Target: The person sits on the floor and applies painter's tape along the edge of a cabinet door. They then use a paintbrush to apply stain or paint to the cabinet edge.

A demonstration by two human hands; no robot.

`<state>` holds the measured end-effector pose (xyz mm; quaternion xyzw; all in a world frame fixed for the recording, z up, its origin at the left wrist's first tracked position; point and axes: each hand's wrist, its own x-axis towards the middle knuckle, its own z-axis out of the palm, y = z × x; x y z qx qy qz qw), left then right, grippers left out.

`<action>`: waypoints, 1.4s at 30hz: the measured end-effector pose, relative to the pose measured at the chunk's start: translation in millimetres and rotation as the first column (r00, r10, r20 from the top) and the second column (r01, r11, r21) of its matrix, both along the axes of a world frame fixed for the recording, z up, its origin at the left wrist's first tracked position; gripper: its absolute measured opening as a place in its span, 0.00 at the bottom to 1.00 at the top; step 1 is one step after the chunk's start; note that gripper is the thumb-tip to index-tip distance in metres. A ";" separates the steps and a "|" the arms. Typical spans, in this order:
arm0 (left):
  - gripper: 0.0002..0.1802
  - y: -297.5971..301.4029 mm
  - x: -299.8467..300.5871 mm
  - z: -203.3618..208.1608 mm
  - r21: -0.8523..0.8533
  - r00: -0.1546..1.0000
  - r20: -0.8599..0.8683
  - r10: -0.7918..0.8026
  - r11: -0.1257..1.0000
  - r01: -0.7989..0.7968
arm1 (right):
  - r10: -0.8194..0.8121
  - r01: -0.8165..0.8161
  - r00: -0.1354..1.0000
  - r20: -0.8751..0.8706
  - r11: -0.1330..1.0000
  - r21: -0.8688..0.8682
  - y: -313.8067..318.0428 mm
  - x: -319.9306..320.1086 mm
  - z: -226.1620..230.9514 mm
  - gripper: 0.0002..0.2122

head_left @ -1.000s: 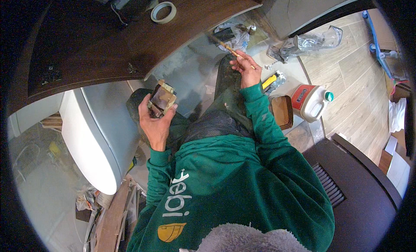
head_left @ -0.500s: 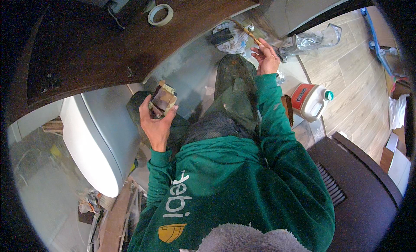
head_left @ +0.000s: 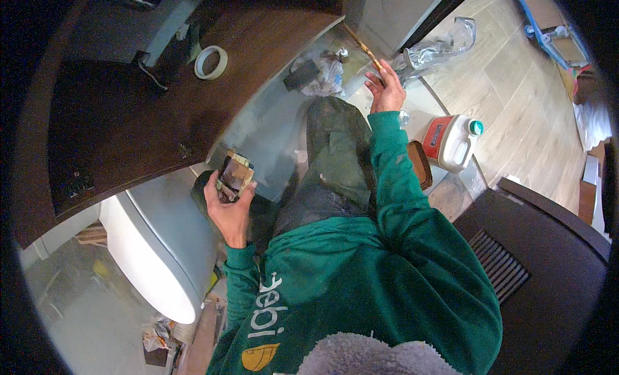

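Counting two grips: left hand (head_left: pixel 229 214) is clasping one small container (head_left: pixel 236 175) — right hand (head_left: pixel 387 91) is pinching one thin stick (head_left: pixel 364 46) — one jug (head_left: pixel 451 143) is sitting nearby.

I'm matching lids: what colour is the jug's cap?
The cap is green, head view.

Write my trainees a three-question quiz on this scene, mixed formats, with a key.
1. Which hand holds the slender brown stick-like tool, and which the small, boxy, brown-stained container?
2. True or false: the white ring-shaped tape roll lies on the dark brown flat panel.
3. The cap on the red-labelled white plastic jug is: A black; B green; C yellow.

Key: 1. right hand tool, left hand container; 2. true; 3. B.
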<state>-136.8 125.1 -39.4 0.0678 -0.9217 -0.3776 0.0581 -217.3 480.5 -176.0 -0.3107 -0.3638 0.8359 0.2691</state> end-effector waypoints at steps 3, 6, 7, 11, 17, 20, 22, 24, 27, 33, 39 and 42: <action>0.41 2.8 -3.5 2.9 -0.005 1.000 0.018 0.010 1.000 -0.010 | -0.002 0.002 1.000 0.000 1.000 -0.005 4.9 -10.5 -3.5 0.15; 0.41 3.8 -4.9 3.9 -0.006 1.000 0.021 0.010 1.000 -0.010 | -0.008 0.008 1.000 -0.004 1.000 -0.015 5.7 -16.9 -6.0 0.15; 0.41 3.6 -5.0 4.0 -0.001 1.000 0.024 0.009 1.000 -0.009 | -0.012 0.012 1.000 -0.008 1.000 -0.014 5.5 -18.6 -6.5 0.15; 0.41 2.9 -4.4 3.3 -0.032 1.000 0.016 -0.005 0.999 0.006 | -0.012 0.012 1.000 -0.022 1.000 -0.009 3.8 -23.2 -7.9 0.15; 0.41 2.9 -4.0 2.9 -0.019 1.000 0.017 0.006 1.000 -0.006 | -0.030 0.028 0.999 -0.034 0.997 -0.071 2.8 -27.8 -8.5 0.13; 0.41 3.3 -3.8 3.3 -0.019 1.000 0.010 0.002 1.000 -0.001 | -0.018 0.016 0.999 -0.043 0.999 -0.049 1.2 -27.7 -7.8 0.13; 0.41 3.8 -3.7 3.4 -0.012 1.000 0.015 0.007 1.000 -0.006 | -0.016 0.014 0.999 -0.039 0.999 -0.044 -0.1 -27.2 -6.9 0.13; 0.41 4.1 -3.5 3.6 0.010 1.000 0.016 0.010 1.000 -0.010 | -0.013 0.011 0.999 -0.034 0.999 -0.042 -1.4 -26.6 -6.1 0.14; 0.41 3.7 -3.1 3.9 0.016 1.000 0.017 0.012 1.000 -0.013 | -0.008 0.007 0.999 -0.031 0.999 -0.038 -3.0 -25.1 -5.9 0.13; 0.41 2.0 -2.7 2.2 0.025 1.000 0.021 0.023 0.999 -0.024 | 0.023 -0.023 1.000 -0.013 0.999 -0.021 -11.3 -20.9 -7.6 0.14; 0.41 -2.5 -2.8 -5.6 0.014 1.000 0.004 0.008 1.000 -0.008 | 0.195 -0.195 0.980 0.026 0.981 -0.005 -25.5 -0.2 -3.8 0.15; 0.41 -4.0 -1.9 -8.9 0.077 0.999 0.021 0.030 0.997 -0.031 | 0.094 -0.090 0.991 0.094 0.995 -0.041 -22.7 12.5 0.7 0.16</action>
